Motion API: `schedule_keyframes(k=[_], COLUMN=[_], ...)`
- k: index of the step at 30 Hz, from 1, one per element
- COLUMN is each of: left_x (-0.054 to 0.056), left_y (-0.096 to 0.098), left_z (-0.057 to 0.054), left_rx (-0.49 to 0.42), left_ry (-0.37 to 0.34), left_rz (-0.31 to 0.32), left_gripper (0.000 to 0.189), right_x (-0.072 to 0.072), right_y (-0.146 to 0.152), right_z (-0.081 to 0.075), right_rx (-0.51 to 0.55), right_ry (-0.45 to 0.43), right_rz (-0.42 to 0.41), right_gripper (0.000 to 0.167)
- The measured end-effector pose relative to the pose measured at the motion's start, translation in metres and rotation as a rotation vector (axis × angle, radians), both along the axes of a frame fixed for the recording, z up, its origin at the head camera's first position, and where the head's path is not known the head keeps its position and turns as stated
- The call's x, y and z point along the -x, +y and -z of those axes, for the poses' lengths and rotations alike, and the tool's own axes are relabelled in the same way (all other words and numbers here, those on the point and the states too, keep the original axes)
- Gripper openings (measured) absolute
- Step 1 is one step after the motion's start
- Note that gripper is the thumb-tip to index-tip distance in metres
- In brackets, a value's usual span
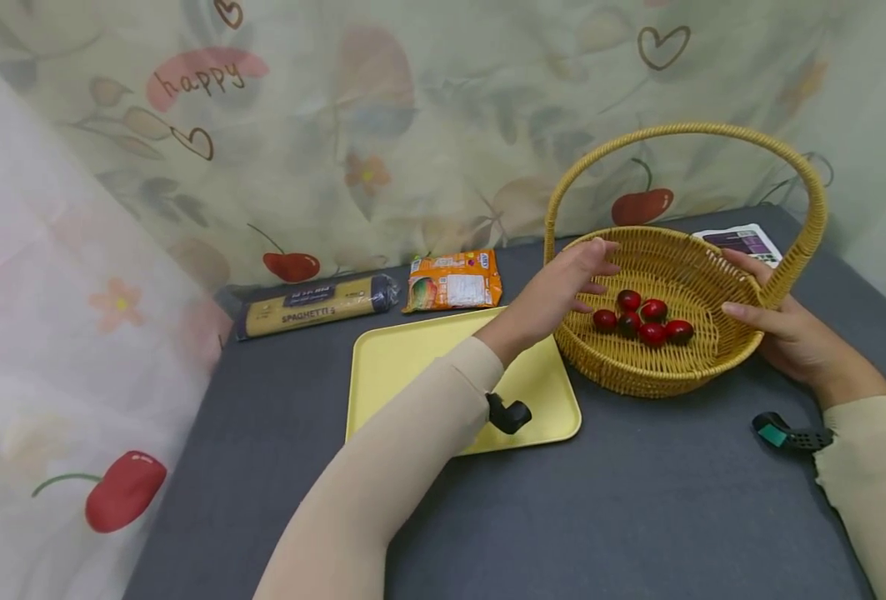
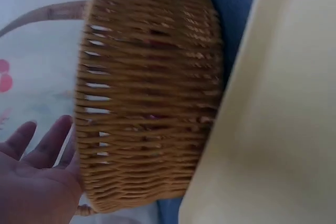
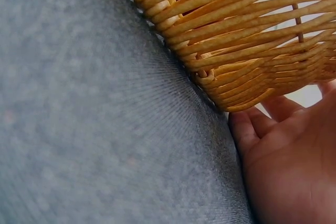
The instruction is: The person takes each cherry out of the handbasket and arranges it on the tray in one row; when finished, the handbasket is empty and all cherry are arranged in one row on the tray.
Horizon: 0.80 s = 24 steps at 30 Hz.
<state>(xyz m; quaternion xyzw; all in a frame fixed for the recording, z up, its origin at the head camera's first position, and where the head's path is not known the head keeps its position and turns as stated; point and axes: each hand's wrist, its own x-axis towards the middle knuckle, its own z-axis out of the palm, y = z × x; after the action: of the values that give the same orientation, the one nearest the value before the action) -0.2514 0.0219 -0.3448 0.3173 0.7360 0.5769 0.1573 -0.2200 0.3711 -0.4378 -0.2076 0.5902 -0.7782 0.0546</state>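
Observation:
A round wicker basket [image 1: 638,379] with a tall arched handle stands on the right half of the table. Several small, glossy dark-red fruits [image 1: 653,311] lie together on its bottom. My right hand [image 1: 803,337] holds the basket's right side, its thumb over the rim and the other fingers around the outside, partly hidden. Over the left rim reaches my left hand [image 1: 563,287], fingers loosely extended above the fruits, with nothing between them. In the left wrist view this hand [image 2: 39,177] appears beside the basket's woven wall [image 2: 147,93].
A yellow tray [image 1: 405,350] lies left of the basket, partly under my left forearm. Behind it are a spaghetti pack [image 1: 315,307] and an orange packet [image 1: 453,282]. A white and purple package [image 1: 746,242] sits behind the basket, near the curtain [image 1: 427,125].

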Motion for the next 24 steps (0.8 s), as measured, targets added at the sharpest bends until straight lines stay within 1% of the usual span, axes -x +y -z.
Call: schedule_keyframes(k=[5,7,10,14,16,18,21,23,24], left_x=[0.010,0.015,0.022,0.028,0.029,0.028,0.025,0.022,0.021], left_y=[0.013,0.019,0.027,0.038,0.043,0.048,0.055,0.059,0.060], left_z=[0.002,0.003,0.002,0.003,0.003,0.005,0.007,0.009,0.010], left_rx=[0.116,0.185,0.348,0.581,0.670,0.744,0.846,0.911,0.940], left_ry=[0.055,0.087,0.149,0.236,0.265,0.288,0.287,0.306,0.316], left_rz=[-0.043,-0.049,-0.023,0.049,0.062,0.060,0.026,0.008,0.002], left_gripper=[0.058,0.058,0.061,0.074,0.077,0.079,0.078,0.070,0.061], right_x=[-0.001,-0.001,0.000,0.001,0.002,0.002,0.002,0.001,0.001], right_y=[0.000,-0.001,-0.001,-0.002,-0.002,-0.002,0.000,0.001,0.002], right_z=[-0.001,-0.002,-0.003,-0.004,-0.004,-0.005,-0.004,-0.002,-0.001], right_rx=[-0.005,-0.004,-0.002,-0.001,-0.003,-0.013,-0.021,-0.022,-0.018], right_ry=[-0.006,0.001,0.014,0.029,0.029,0.026,0.014,0.009,0.006], right_rz=[-0.002,-0.006,-0.014,-0.020,-0.014,-0.004,0.005,0.005,0.004], right_gripper=[0.076,0.076,0.076,0.075,0.075,0.075,0.075,0.075,0.075])
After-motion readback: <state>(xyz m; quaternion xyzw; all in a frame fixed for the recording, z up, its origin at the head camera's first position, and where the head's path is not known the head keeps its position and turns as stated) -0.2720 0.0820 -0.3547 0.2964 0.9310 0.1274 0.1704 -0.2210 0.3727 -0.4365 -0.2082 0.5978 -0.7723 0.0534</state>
